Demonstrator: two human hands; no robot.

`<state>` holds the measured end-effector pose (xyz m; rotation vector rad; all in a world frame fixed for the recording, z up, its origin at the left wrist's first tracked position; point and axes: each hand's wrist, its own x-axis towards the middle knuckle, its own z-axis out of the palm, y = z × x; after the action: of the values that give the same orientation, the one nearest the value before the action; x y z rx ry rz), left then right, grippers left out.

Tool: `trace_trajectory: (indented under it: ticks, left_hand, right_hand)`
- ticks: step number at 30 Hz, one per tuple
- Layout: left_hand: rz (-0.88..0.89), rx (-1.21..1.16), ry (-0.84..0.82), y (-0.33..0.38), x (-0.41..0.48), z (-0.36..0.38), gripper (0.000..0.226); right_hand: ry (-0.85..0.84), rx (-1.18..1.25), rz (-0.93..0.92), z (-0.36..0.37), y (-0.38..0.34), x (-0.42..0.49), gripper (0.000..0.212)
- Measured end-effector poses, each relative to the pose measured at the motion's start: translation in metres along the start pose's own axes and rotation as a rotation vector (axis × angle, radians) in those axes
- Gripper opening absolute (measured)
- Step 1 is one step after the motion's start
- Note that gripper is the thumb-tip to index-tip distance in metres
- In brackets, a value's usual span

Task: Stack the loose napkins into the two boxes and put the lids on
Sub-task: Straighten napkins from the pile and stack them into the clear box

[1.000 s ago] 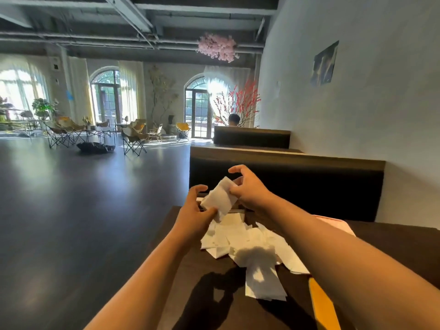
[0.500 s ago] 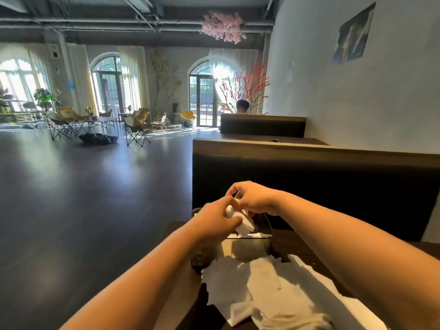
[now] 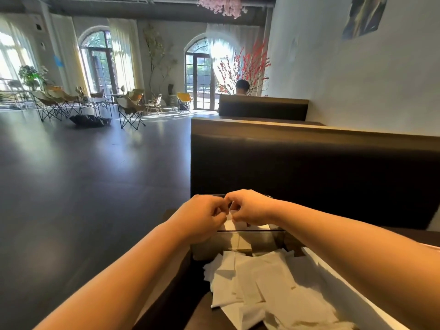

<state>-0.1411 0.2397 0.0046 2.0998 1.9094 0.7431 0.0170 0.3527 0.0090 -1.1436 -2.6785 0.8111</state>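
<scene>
My left hand (image 3: 202,220) and right hand (image 3: 250,208) have dropped closer to the box (image 3: 250,239) since before, both curled, pinching a napkin (image 3: 229,224) I barely see beneath them

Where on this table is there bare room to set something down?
Bare tabletop shows left of the loose napkins and right of the clear box, beyond the right forearm. The middle is crowded: left hand and right hand pinch a napkin over the box.
</scene>
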Motion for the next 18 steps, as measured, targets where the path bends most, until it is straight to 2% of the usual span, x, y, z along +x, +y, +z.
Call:
trace_trajectory:
  ticks: [6,11,13,15,18]
  left_hand:
    - [-0.01,0.026,-0.078,0.0,0.003,0.003,0.023]
    - [-0.041,0.027,-0.093,0.0,0.004,0.002,0.023]
    - [-0.056,0.029,-0.098,0.001,0.004,0.003,0.023]
    - [-0.058,0.05,-0.094,0.001,0.004,0.004,0.024]
    - [-0.055,0.059,-0.086,0.001,0.005,0.005,0.025]
  right_hand:
    - [0.048,-0.049,-0.018,0.01,-0.005,-0.001,0.023]
    - [0.058,-0.065,-0.108,-0.006,-0.009,-0.016,0.027]
    - [0.093,-0.103,-0.094,-0.014,-0.005,-0.022,0.018]
    - [0.031,-0.199,-0.007,-0.018,-0.002,-0.025,0.008]
    - [-0.186,-0.327,0.102,-0.015,-0.001,-0.025,0.015]
